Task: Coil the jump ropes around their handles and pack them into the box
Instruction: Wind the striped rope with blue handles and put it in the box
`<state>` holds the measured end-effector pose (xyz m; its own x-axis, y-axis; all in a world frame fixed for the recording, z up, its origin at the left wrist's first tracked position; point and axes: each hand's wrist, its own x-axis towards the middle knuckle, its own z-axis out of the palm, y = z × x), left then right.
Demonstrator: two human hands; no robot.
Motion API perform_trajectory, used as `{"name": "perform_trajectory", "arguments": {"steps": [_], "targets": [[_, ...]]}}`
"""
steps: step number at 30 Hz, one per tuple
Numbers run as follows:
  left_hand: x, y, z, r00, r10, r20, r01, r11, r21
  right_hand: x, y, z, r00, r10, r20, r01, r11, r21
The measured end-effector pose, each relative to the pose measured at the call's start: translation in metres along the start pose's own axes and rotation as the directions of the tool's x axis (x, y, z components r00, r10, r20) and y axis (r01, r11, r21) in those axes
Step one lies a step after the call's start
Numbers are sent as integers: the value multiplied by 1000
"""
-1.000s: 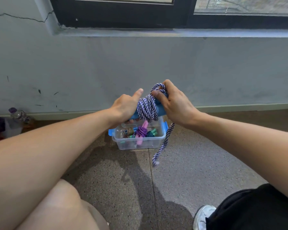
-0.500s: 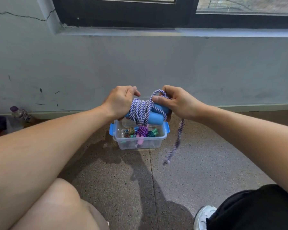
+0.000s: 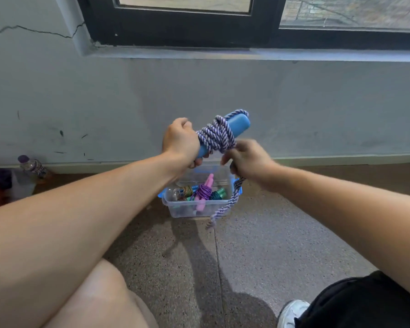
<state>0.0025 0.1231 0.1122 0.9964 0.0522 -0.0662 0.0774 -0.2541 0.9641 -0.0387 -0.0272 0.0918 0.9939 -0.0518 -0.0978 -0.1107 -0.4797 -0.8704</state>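
Speckled floor [image 3: 258, 252]; cracked grey wall [image 3: 152, 91]; dark window frame [image 3: 175, 31].

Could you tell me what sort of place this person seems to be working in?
Probably an indoor room, with the person seated on the floor by a wall. A speckled terrazzo-like floor, a painted wall with a crack, and a dark-framed window above a sill suggest it. Whether home, school or gym is unclear.

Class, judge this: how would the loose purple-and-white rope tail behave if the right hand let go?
The rope tail probably flops, since it hangs limp below the right hand. The coils on the blue handles may loosen; nothing visibly ties them.
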Motion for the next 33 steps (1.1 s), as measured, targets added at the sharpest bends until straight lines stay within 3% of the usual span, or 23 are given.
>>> {"name": "perform_trajectory", "arguments": {"steps": [3,5,8,10,12,14,18,21,23,26,29,33], "targets": [[4,-4,5,991,-118,-67,122,991,60,-15,-6,34,982,47,183,29,919,-393],[4,-9,5,985,-151,-79,160,980,122,-21,-12,48,963,122,240,-3,896,-444],[8,-17,2,995,-63,-83,85,950,301,-25,-28,45,976,135,173,-77,949,-307],[14,-20,-2,995,-15,-101,48,943,330,-26,-34,41,975,165,146,-148,982,-118],[18,-21,-7,994,34,-103,7,928,373,-27,-34,41,927,260,269,-314,932,182],[17,-21,-11,989,136,-53,-93,867,490,-28,-33,41,867,300,398,-409,885,221],[10,-22,-14,954,252,164,-291,636,715,-32,-33,31,856,266,444,-266,962,-63],[9,-21,-13,922,202,329,-386,484,786,-31,-38,18,907,221,358,-176,972,-155],[8,-22,-11,874,184,451,-482,447,753,-22,-39,5,956,140,257,-56,950,-307],[5,-20,-8,795,247,554,-590,529,610,-11,-38,-19,981,21,193,55,923,-380],[3,-11,-9,787,351,507,-588,674,446,-9,-36,-40,980,-37,194,84,967,-241],[-9,0,-10,755,427,499,-615,725,310,-6,-21,-55,963,-53,265,73,995,-64]]}}
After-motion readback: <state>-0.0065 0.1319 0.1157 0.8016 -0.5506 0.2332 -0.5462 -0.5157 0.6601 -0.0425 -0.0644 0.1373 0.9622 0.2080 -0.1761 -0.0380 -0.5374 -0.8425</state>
